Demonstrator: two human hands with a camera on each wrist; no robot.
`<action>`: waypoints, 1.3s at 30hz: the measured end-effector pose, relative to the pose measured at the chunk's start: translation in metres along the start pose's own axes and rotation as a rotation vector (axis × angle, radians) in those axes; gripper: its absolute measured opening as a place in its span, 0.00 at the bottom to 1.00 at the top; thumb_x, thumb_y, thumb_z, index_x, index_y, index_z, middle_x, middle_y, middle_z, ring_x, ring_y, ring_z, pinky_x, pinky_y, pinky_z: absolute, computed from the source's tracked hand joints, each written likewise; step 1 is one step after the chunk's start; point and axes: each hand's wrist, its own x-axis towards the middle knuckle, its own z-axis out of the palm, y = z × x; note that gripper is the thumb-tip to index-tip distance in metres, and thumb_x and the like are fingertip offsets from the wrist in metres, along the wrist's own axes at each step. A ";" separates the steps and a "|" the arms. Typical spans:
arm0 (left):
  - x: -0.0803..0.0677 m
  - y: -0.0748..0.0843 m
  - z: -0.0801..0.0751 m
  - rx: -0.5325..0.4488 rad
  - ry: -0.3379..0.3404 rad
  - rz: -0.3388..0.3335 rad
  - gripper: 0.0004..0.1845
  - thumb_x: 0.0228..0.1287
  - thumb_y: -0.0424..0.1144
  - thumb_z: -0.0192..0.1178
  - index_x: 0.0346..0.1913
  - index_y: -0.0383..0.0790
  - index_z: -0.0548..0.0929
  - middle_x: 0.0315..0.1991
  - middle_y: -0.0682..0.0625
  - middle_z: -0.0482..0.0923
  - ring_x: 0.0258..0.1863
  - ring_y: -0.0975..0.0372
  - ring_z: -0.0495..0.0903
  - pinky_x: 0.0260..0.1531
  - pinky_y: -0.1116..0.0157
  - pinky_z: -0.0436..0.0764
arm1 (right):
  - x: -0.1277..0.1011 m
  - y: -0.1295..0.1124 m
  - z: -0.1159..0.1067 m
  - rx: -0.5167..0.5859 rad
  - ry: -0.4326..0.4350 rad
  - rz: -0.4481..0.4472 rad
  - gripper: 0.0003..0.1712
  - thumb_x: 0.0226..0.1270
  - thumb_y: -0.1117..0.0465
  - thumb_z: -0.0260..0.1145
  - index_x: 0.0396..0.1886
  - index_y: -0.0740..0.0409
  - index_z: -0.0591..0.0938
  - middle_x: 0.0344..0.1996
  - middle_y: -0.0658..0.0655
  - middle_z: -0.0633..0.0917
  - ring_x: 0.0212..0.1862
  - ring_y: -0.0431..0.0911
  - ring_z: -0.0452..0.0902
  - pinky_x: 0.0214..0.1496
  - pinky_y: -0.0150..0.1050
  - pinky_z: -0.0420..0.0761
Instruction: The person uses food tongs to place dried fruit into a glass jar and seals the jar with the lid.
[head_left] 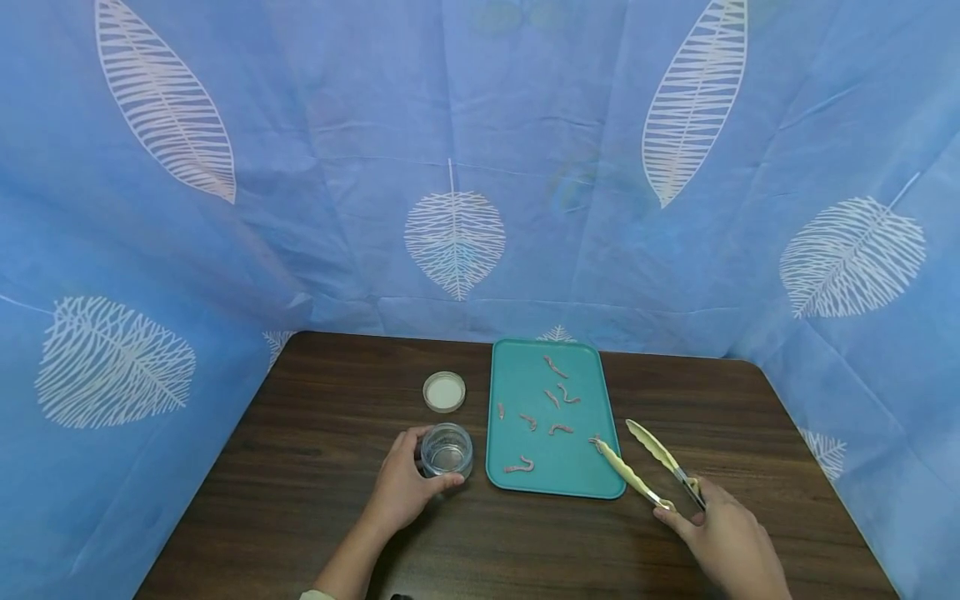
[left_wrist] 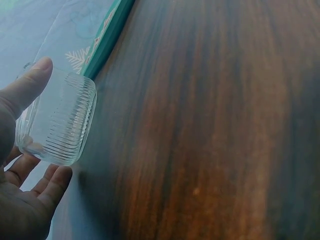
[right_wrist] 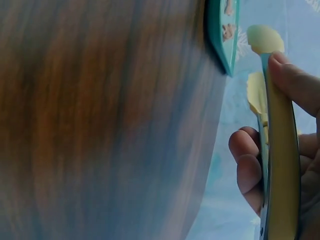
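Observation:
My left hand (head_left: pixel 402 482) holds a clear glass jar (head_left: pixel 447 451) on the table, thumb on the near side and fingers round the far side. Ribbed walls of the jar (left_wrist: pixel 70 120) show in the left wrist view. In my right hand (head_left: pixel 731 533) is a pair of yellow-tipped tongs (head_left: pixel 633 477), their arms spread apart. One tong tip is over the right edge of a teal tray (head_left: pixel 551 483), by a pink worm-like piece (head_left: pixel 595 440); the other is outside the tray. Several more pink worm-like pieces (head_left: pixel 560 429) lie scattered on the tray.
A round lid (head_left: pixel 444 392) with a pale middle lies behind the jar, left of the tray. The dark wooden table (head_left: pixel 315 433) meets a blue leaf-patterned cloth (head_left: pixel 360 225) at its back and sides.

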 end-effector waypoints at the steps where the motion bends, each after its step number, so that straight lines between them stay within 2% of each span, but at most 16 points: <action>1: 0.000 0.000 0.000 0.001 -0.001 0.000 0.49 0.46 0.52 0.89 0.71 0.42 0.77 0.63 0.45 0.81 0.62 0.50 0.83 0.62 0.43 0.83 | -0.001 -0.002 0.000 -0.009 -0.004 -0.009 0.58 0.65 0.33 0.76 0.70 0.81 0.72 0.32 0.56 0.86 0.31 0.47 0.82 0.32 0.50 0.82; 2: 0.000 -0.001 0.000 0.002 -0.002 0.000 0.49 0.46 0.53 0.89 0.71 0.42 0.77 0.63 0.46 0.81 0.62 0.50 0.83 0.62 0.43 0.83 | -0.001 -0.004 0.000 -0.020 -0.012 -0.016 0.58 0.66 0.32 0.76 0.70 0.81 0.72 0.33 0.57 0.87 0.31 0.47 0.83 0.32 0.51 0.82; 5: -0.001 -0.001 0.000 0.005 -0.002 -0.002 0.49 0.46 0.53 0.89 0.71 0.42 0.77 0.62 0.46 0.81 0.61 0.50 0.83 0.61 0.43 0.83 | 0.000 -0.009 0.001 -0.064 -0.008 -0.039 0.57 0.68 0.32 0.74 0.70 0.81 0.74 0.41 0.69 0.89 0.37 0.58 0.87 0.36 0.55 0.85; 8: -0.001 -0.001 0.000 0.004 -0.002 -0.004 0.49 0.46 0.53 0.89 0.71 0.43 0.77 0.61 0.46 0.81 0.60 0.51 0.83 0.59 0.45 0.84 | 0.001 -0.014 0.002 -0.093 -0.007 -0.050 0.53 0.70 0.32 0.73 0.68 0.79 0.76 0.53 0.77 0.87 0.47 0.69 0.87 0.42 0.61 0.86; 12: 0.000 -0.001 0.000 -0.004 -0.004 0.000 0.49 0.47 0.53 0.89 0.71 0.43 0.77 0.60 0.46 0.81 0.58 0.53 0.84 0.55 0.51 0.86 | 0.002 -0.022 0.002 -0.109 0.000 -0.059 0.50 0.72 0.35 0.72 0.68 0.78 0.77 0.58 0.78 0.85 0.54 0.73 0.85 0.47 0.65 0.86; 14: 0.000 -0.001 0.000 -0.009 -0.005 0.002 0.49 0.47 0.52 0.89 0.71 0.42 0.77 0.60 0.46 0.81 0.57 0.53 0.83 0.55 0.52 0.86 | 0.003 -0.026 0.003 -0.116 0.007 -0.066 0.48 0.73 0.36 0.72 0.68 0.77 0.78 0.59 0.78 0.85 0.55 0.73 0.85 0.47 0.65 0.86; 16: 0.000 -0.001 0.000 -0.014 -0.004 0.004 0.49 0.47 0.52 0.89 0.71 0.42 0.77 0.60 0.47 0.81 0.58 0.54 0.83 0.55 0.53 0.85 | 0.003 -0.030 0.004 -0.123 0.022 -0.075 0.46 0.73 0.38 0.73 0.67 0.76 0.79 0.57 0.76 0.87 0.52 0.71 0.87 0.45 0.63 0.87; 19: 0.000 -0.001 -0.001 -0.019 -0.002 0.006 0.49 0.47 0.52 0.89 0.71 0.42 0.77 0.61 0.47 0.81 0.57 0.54 0.83 0.55 0.54 0.85 | 0.004 -0.036 0.005 -0.124 0.040 -0.091 0.39 0.73 0.41 0.74 0.61 0.74 0.82 0.42 0.67 0.91 0.38 0.60 0.88 0.34 0.54 0.86; 21: 0.000 -0.001 -0.001 -0.017 -0.002 0.006 0.49 0.47 0.52 0.89 0.71 0.42 0.77 0.61 0.47 0.81 0.57 0.54 0.83 0.55 0.54 0.85 | 0.003 -0.041 0.005 -0.116 0.045 -0.092 0.32 0.74 0.43 0.74 0.54 0.70 0.84 0.32 0.58 0.88 0.30 0.50 0.83 0.29 0.48 0.81; 23: 0.000 -0.001 0.000 -0.019 -0.005 0.005 0.49 0.47 0.52 0.89 0.71 0.42 0.77 0.61 0.47 0.81 0.58 0.54 0.83 0.55 0.54 0.86 | 0.003 -0.044 0.006 -0.113 0.042 -0.094 0.27 0.75 0.45 0.73 0.49 0.68 0.85 0.27 0.53 0.84 0.27 0.46 0.77 0.27 0.44 0.77; 31: 0.002 -0.002 0.000 -0.026 -0.013 -0.005 0.48 0.47 0.51 0.89 0.71 0.42 0.77 0.61 0.47 0.81 0.58 0.54 0.83 0.56 0.56 0.87 | 0.002 -0.052 0.005 -0.129 0.043 -0.073 0.23 0.76 0.48 0.73 0.49 0.68 0.86 0.25 0.52 0.83 0.25 0.45 0.75 0.26 0.44 0.76; 39: 0.002 0.000 -0.001 -0.031 -0.016 -0.010 0.49 0.47 0.51 0.89 0.71 0.42 0.77 0.62 0.47 0.81 0.59 0.54 0.83 0.57 0.56 0.86 | 0.002 -0.054 0.004 -0.152 0.061 -0.061 0.28 0.74 0.49 0.75 0.57 0.69 0.86 0.27 0.54 0.85 0.25 0.46 0.74 0.26 0.46 0.76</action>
